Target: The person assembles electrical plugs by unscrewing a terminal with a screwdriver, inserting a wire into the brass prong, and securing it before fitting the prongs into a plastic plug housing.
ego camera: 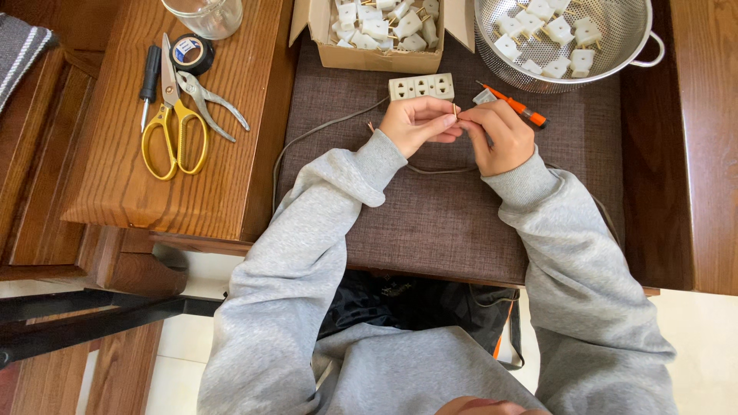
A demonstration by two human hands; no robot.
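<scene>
Both hands meet over the brown mat (430, 215), near its far edge. Left hand (419, 125) and right hand (498, 137) work the bared end of a grey cord (323, 129).

- Step in hand, as I judge it: twisting or dressing the copper strands at the cord end. Done well, it wants short rolls in one direction, the strands kept together, the cord held close behind the bare part so it does not kink.
- Left fingers (446, 123): pressed together, thumb against forefinger, pinching the wire tip.
- Right fingers (480, 117): curled in, tips closed on the same tip from the other side. Whether they also hold something small, I cannot tell.
- Cord runs from the hands back under the left wrist and off the mat's left edge.
- Just beyond the hands: white socket strip (421, 86); orange screwdriver (519, 107) touching the right knuckles.
- Far edge: box (369, 54) and colander (615, 54), both with white plugs.
- Left, on the wooden bench (223, 154): yellow scissors (174, 123), pliers (207, 104), tape (191, 52).
</scene>
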